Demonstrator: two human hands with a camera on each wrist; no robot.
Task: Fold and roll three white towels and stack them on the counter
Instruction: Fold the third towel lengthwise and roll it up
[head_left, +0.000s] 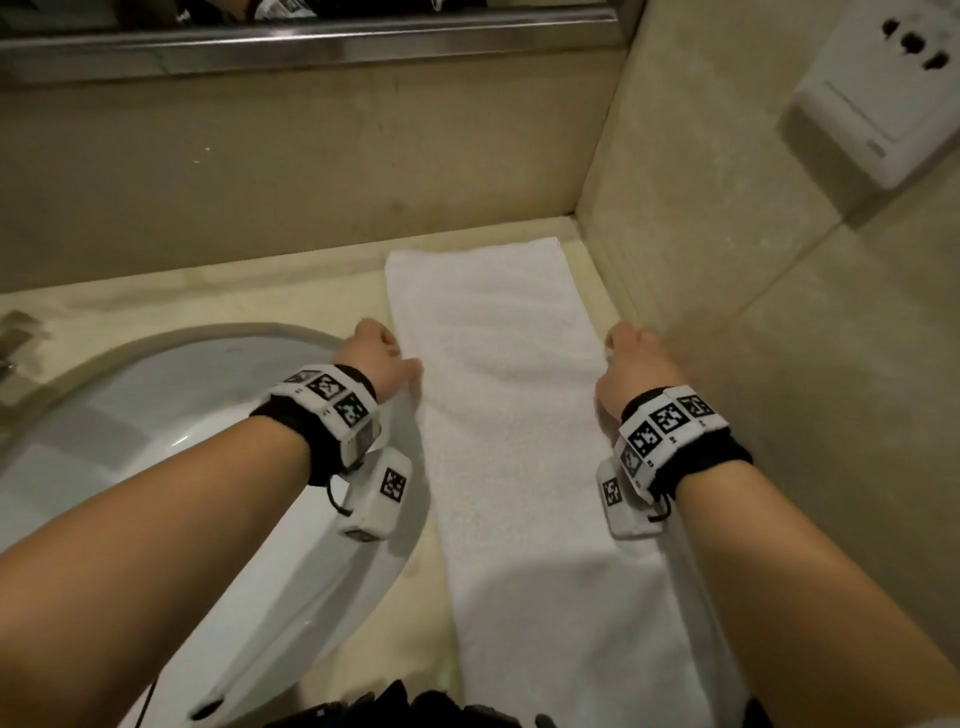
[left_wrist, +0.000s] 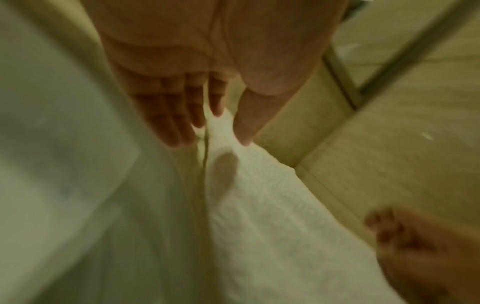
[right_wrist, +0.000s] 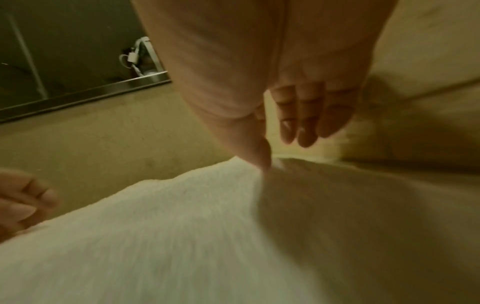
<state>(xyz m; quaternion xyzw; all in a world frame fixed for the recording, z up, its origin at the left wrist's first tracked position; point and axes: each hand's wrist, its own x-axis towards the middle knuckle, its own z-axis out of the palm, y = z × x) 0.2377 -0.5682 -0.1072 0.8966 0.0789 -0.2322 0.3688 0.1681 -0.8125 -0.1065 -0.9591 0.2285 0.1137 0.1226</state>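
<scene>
We see one white towel (head_left: 514, 410) folded into a long narrow strip, lying flat on the pale counter (head_left: 218, 306) between the sink basin (head_left: 171, 431) and the side wall (head_left: 737, 291), its far end near the corner. Our left hand (head_left: 382, 358) sits at the strip's left edge and our right hand (head_left: 634, 364) at its right edge, both wearing marker-covered wristbands. In the wrist views each hand's fingers (left_wrist: 182, 115) are extended and loose with the thumb touching the towel's edge, though blur keeps us from telling whether either hand pinches the cloth.
</scene>
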